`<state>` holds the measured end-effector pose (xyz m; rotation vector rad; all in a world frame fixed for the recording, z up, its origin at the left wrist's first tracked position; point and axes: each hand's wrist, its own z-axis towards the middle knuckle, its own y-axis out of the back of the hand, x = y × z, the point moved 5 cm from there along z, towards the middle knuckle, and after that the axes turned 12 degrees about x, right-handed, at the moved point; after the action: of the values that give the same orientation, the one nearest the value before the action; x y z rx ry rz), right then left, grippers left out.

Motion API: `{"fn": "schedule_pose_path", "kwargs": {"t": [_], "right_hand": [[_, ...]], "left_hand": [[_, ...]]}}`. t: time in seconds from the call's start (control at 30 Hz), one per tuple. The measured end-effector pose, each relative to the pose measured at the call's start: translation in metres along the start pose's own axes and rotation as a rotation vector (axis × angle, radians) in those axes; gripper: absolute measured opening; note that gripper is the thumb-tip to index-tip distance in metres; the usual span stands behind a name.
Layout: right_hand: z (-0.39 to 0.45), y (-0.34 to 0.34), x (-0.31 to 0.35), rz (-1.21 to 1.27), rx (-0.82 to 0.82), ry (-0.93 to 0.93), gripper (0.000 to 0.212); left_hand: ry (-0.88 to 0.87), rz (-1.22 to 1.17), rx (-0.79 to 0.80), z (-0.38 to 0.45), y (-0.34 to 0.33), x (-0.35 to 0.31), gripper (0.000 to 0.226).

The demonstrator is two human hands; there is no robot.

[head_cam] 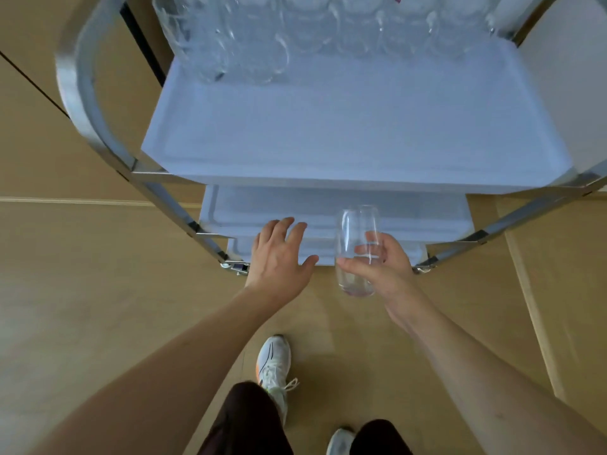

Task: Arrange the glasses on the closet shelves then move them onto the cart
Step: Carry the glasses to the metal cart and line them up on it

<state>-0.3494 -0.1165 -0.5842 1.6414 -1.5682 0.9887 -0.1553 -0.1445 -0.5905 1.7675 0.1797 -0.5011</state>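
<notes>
Clear, tall, rounded drinking glass [356, 249] is in my right hand [382, 267], fingers and thumb wrapped round its lower half, rim pointing away from me and up. It hangs in the air just off the near edge of the cart's lower white trays [331, 221], not touching any of them.

Left hand [281, 254] is empty, fingers spread and relaxed, hovering by the near edge of the same lower trays, just beside the glass.

Top white plastic tray [345, 136] of the steel-framed cart [85, 93] carries a cluster of clear glasses [295, 31] along its far edge; the near part of that tray is bare.

My read: I'm in the second half of the task, moving glasses onto the cart, one glass in transit. Can't tell which tier this one is meant for.

Next move: bring the glass fully upright, lift clear of the tray lip, set the base flat, release only once it sits. Keep clear of the far-edge cluster; glass is slick and knocks over easily.
</notes>
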Motion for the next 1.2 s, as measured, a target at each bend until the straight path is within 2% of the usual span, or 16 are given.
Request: {"fn": "schedule_pose_path", "kwargs": {"t": [0.27,0.5,0.83,1.2], "right_hand": [[0.083,0.013,-0.055,-0.026,-0.027,0.141,0.077],[0.145,0.021,-0.069,-0.057,-0.046,0.307,0.067],[0.182,0.036,-0.065,-0.065,-0.105,0.478,0.068],[0.208,0.080,-0.055,-0.091,-0.229,0.574,0.071]], "left_hand": [[-0.055,0.038,-0.087,0.062,-0.074,0.032,0.061],[-0.086,0.097,-0.201,0.109,-0.106,0.053,0.056],[-0.098,0.142,-0.214,0.145,-0.122,0.057,0.056],[-0.184,0.155,-0.172,0.195,-0.129,0.024,0.051]]}}
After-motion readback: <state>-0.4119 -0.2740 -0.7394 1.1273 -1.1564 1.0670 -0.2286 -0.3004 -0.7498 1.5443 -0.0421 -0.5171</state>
